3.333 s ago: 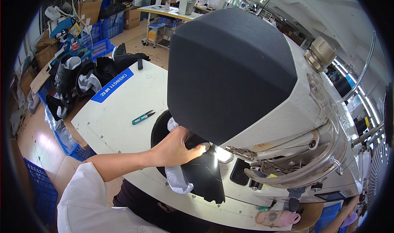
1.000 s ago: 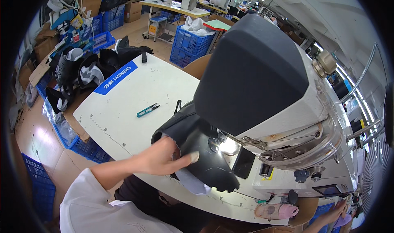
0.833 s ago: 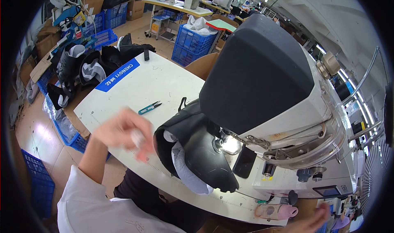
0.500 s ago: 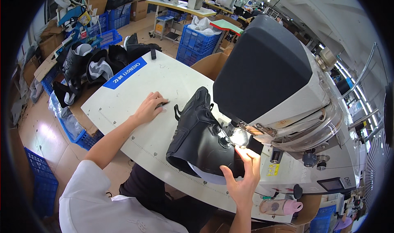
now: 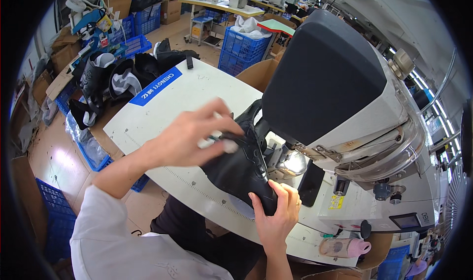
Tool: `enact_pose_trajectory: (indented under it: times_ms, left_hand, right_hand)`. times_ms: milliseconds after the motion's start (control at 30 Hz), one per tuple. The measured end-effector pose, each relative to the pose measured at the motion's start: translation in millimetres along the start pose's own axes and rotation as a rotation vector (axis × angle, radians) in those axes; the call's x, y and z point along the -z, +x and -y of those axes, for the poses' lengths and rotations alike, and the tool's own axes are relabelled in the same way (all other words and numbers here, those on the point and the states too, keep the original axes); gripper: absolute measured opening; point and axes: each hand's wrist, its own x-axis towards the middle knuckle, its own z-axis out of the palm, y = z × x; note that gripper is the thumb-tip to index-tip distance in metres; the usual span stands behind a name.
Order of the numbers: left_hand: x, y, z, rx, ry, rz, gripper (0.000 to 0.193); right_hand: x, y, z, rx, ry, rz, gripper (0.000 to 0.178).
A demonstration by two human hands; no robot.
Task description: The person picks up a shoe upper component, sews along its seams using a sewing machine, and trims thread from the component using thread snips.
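Note:
A black shoe upper (image 5: pixel 236 169) lies on the white work table (image 5: pixel 162 102), under the head of a large grey and white sewing machine (image 5: pixel 335 83). My left hand (image 5: pixel 189 139) hovers over the upper's near side, closed on small green-handled thread snips (image 5: pixel 216 141); they are motion-blurred. My right hand (image 5: pixel 277 216) grips the upper's lower edge at the table's front, thumb on top. The machine's lamp (image 5: pixel 294 162) shines just right of the upper.
A heap of black shoe parts (image 5: pixel 113 78) sits at the table's far left end. Blue crates (image 5: pixel 241 43) stand behind the table and more (image 5: pixel 54 221) on the floor at left. A pink object (image 5: pixel 345 247) rests at the table's front right.
My left hand left the shoe upper, reached to the snips on the table, and came back over the upper with them. My right hand came in and took the upper's lower edge.

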Motion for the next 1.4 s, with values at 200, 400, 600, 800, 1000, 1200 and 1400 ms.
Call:
enact_pose_trajectory:
  times_ms: [200,400,600,800,1000,1200,1400]
  left_hand:
    - [-36.9,36.0,-33.3,-0.429,0.522,0.312,0.02]
    - [-43.8,47.8,-36.6,-0.517,0.494,0.432,0.017]
    - [-2.5,4.0,8.0,0.045,0.104,0.018,0.018]
    - [21.6,-60.2,53.3,0.641,0.301,0.135,0.044]
    - [-14.9,-90.2,-4.5,0.099,0.27,0.171,0.073]
    - [-17.5,-66.4,10.5,0.32,-0.179,-0.193,0.041]
    - [-8.9,-55.0,21.0,0.392,-0.31,-0.37,0.021]
  right_hand:
    - [0.3,-2.2,2.1,0.008,0.027,-0.031,0.045]
    - [-0.3,-4.0,2.8,-0.024,0.032,-0.024,0.045]
    - [8.7,-7.4,-8.7,0.032,0.124,0.04,0.046]
    - [12.5,-5.6,4.2,-0.064,0.016,0.237,0.044]
    - [10.4,10.5,16.8,-0.123,0.616,0.398,0.04]
    - [-33.1,22.7,-3.6,0.001,0.704,0.271,0.038]
    - [-61.0,24.0,-2.9,0.21,0.479,0.315,0.064]
